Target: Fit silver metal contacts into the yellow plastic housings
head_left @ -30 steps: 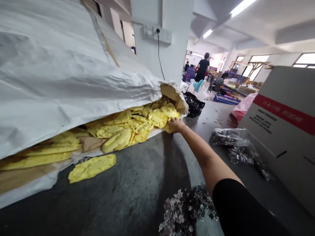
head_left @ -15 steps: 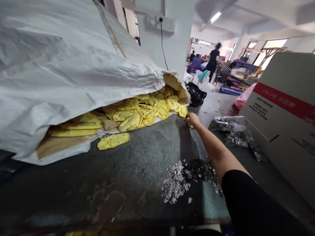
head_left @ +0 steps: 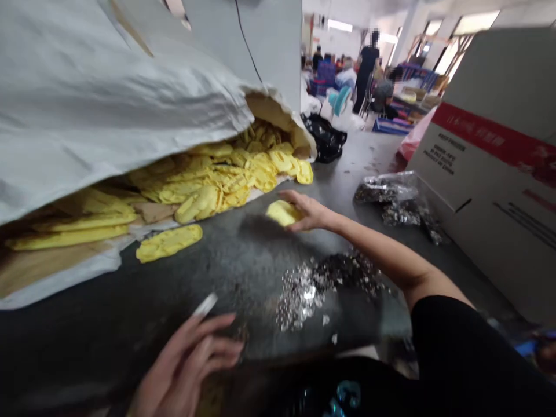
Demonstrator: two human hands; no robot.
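My right hand (head_left: 313,212) reaches out over the dark table (head_left: 217,278) and is closed on a yellow moulded piece (head_left: 282,212), just in front of the mouth of a big white sack (head_left: 108,104). Many more yellow pieces (head_left: 226,174) spill from the sack. One loose yellow piece (head_left: 169,242) lies on the table by the sack's edge. My left hand (head_left: 186,365) is low at the near edge, blurred, with a thin pale stick-like thing (head_left: 206,304) between its fingers. A heap of small shiny bits (head_left: 313,289) lies between the hands.
A large white carton with a red stripe (head_left: 499,162) stands at the right. A clear bag of dark bits (head_left: 391,200) lies beside it. A black bag (head_left: 325,136) sits beyond the sack. People work among crates in the far background (head_left: 369,63).
My right hand has drawn back from the sack's mouth toward me with a yellow piece in it. My left hand has come into view at the bottom. The view has tipped downward.
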